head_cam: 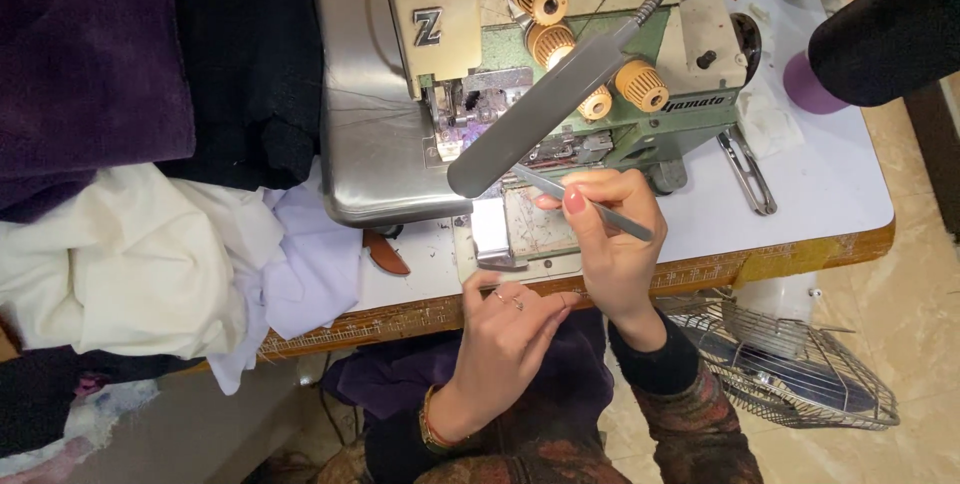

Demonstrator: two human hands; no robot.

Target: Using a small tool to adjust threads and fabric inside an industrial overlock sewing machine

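The right hand [610, 234] is raised with its back to the camera, wrist bent up from a forearm in a dark cuff and a patterned sleeve, and its thumb and curled fingers, the thumbnail painted pink, pinch together in a fine closed grip. The left hand [505, 329] lies lower and just beside the right wrist, palm down with fingers loosely bent and gripping nothing, a thin ring on one finger and a beaded bracelet at the wrist. Both forearms rise from the bottom edge and converge, so the hands nearly touch.

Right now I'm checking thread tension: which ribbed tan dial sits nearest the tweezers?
The lowest small ribbed tan dial, beside the grey lamp head; the other three sit farther up.
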